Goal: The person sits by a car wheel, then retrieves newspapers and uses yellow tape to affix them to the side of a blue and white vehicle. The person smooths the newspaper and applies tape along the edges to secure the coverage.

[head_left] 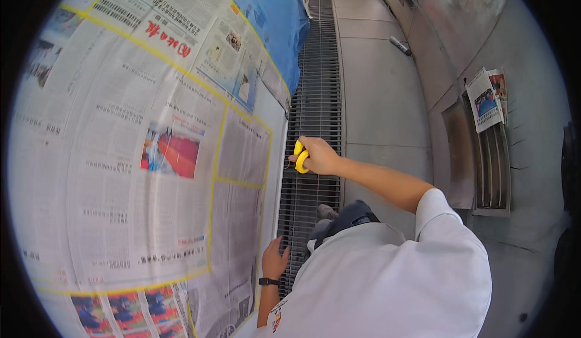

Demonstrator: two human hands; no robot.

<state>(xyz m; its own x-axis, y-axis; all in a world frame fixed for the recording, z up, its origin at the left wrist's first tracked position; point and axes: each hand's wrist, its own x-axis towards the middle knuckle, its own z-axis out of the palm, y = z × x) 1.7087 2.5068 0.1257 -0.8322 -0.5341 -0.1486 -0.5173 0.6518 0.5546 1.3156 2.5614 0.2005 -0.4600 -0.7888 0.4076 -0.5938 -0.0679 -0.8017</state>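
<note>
My right hand (pixel 321 155) is closed around a roll of yellow masking tape (pixel 302 164), held above the floor grating just off the panel's edge. Lower down, my left hand (pixel 275 259) is beside that same edge, its thumb apart from the fingers and nothing visible in it. A dark watch (pixel 269 282) circles that wrist. Sheets of newspaper (pixel 121 174) cover the large panel on my left, and strips of yellow tape (pixel 218 156) run along their seams. Along the panel's right side a narrow white border (pixel 276 180) shows bare.
Blue sheeting (pixel 266 17) covers the far part beyond the newspaper. A metal floor grating (pixel 315 72) runs alongside the panel. To the right, a marker-like cylinder (pixel 400 45) lies near the wall, and folded newspaper (pixel 484 102) is tucked at a wall vent (pixel 493 168).
</note>
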